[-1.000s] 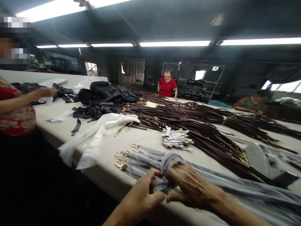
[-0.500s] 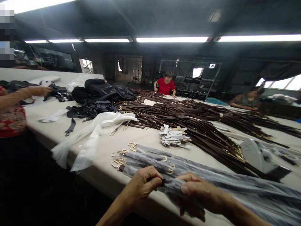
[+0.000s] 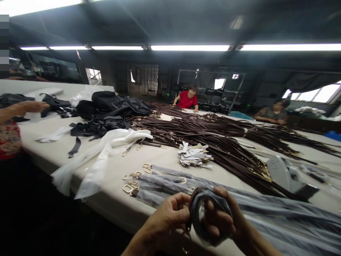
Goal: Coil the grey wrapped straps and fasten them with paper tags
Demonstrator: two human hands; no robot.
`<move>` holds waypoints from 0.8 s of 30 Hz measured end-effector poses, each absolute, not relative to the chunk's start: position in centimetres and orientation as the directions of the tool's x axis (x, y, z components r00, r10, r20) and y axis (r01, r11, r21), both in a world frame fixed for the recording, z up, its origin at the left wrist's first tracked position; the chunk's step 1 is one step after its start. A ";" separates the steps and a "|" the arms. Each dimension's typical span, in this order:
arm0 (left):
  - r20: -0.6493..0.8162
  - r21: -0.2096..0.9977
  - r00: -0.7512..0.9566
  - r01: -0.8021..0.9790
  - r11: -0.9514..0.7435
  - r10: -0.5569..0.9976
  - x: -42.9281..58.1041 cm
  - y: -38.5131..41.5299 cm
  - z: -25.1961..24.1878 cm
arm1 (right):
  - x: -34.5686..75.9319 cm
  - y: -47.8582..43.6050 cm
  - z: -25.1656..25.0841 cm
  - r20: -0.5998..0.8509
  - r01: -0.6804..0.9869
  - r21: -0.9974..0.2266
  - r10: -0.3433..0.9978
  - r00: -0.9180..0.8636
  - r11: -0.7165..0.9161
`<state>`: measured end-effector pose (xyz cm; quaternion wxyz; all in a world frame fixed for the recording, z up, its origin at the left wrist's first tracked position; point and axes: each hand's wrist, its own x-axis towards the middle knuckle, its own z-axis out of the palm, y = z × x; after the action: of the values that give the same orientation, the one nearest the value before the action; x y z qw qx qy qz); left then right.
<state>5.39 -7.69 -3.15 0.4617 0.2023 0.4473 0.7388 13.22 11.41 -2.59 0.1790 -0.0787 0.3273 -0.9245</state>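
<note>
Left hand and right hand are bare, knuckles creased.

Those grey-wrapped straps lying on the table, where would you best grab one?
Probably just behind its gold clasp, pinching the wrapped strap from above at the near table edge. That end lies flat and free, fanned apart from its neighbours; further right they overlap in a pile.

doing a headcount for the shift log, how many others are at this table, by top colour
Plain red top, far end: 1
Red patterned top, left side: 1
Dark patterned top, right side: 1
Total: 3
</note>
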 end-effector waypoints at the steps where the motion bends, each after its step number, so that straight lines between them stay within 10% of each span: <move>1: -0.112 0.849 -0.473 -0.503 -0.164 0.874 5.4 -7.6 -3.1 | 13.1 11.4 -2.6 0.031 0.280 -0.630 -0.384 -0.923 -0.724; 13: 0.066 0.781 -0.378 -0.556 -0.284 0.923 6.0 -5.8 -1.8 | 11.8 11.4 -4.0 -0.030 0.292 -0.678 -0.371 -0.928 -0.675; 17: 0.074 0.838 -0.466 -0.450 -0.308 0.882 5.2 -6.1 -1.9 | 11.4 11.1 -2.5 -0.089 0.085 -0.884 -0.013 -0.996 -0.460; 21: -0.002 0.999 -0.572 -0.033 -0.020 0.820 4.2 -7.0 -0.9 | 11.0 12.0 -1.3 0.077 -0.086 -0.995 0.150 -0.986 -0.056; 24: 0.142 0.844 -0.639 0.477 0.244 0.756 3.8 -7.0 -0.3 | 10.5 12.9 -0.7 0.107 -0.097 -0.969 0.030 -0.994 0.225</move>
<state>3.78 -6.96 -0.30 0.1488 0.3978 0.7746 0.4686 10.50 12.95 -0.73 -0.0512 -0.0215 0.7811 -0.6220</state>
